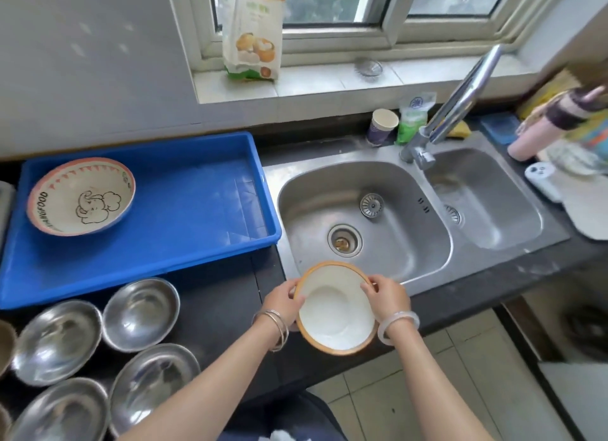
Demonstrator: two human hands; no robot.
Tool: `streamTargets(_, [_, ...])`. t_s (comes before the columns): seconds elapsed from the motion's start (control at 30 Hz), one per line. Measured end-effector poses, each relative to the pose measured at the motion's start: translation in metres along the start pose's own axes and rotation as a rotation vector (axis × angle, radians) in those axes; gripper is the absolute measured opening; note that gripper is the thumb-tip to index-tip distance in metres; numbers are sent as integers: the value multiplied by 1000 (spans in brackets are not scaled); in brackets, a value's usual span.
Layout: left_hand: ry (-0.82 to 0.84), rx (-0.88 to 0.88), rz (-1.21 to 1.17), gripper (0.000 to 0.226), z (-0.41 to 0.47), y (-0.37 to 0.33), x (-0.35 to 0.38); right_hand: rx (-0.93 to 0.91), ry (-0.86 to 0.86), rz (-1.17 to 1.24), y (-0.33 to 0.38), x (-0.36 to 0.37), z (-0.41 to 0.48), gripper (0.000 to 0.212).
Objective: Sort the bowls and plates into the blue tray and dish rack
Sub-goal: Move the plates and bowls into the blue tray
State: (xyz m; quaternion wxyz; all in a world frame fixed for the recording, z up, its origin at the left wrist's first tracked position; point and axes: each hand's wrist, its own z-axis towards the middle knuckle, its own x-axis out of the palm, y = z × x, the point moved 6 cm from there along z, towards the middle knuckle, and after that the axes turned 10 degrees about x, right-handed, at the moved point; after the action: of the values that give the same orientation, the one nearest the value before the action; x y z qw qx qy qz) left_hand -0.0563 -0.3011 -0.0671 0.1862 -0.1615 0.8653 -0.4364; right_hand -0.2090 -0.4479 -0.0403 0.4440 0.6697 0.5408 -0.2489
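You are holding a white bowl (335,309) with a tan-orange rim between both hands, just in front of the near edge of the sink (411,243) and over the front edge of the dark bench (223,295). The bowl is tilting slightly toward you, its plain white inside facing up and showing a shallow round well in the middle. Your left hand (283,300) is gripping the left rim, its fingers (296,289) curling over the edge. Your right hand (388,297) is pinching the right rim, its fingers (368,287) closing on the edge from above.

To your left the blue tray (197,190) is lying on the bench, its right wall running just beside the sink's left rim. A patterned bowl (80,197) with a pink rim and a cartoon drawing inside is sitting at the tray's left end, leaning a little. The tray's blue floor is showing open across its middle and right side. Steel bowls (141,312) are crowding the bench just in front of the tray's near wall, to the left of your left forearm. A strip of dark bench is showing between those bowls and the bowl you are holding. The faucet (460,101) is rising at the far side of the sink, well apart from your hands.
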Motion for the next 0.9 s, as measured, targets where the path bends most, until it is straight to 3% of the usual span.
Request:
streamTargets(0.17, [-60,43,13,24,0,-14,-25,-105,-22,-55,25,-8,-5,21])
streamTargets(0.3, [-155,52,-98,12,-2,-27,-74,-198,-43,-16,70,-17,-16,20])
streamTargets(0.43, [-253,59,-275,15,-9,-35,-133,-318,-37,6,136,-16,-31,19])
streamTargets(0.9, [-869,268,-638,11,-54,12,-324,-507,148,102,365,89,-83,23])
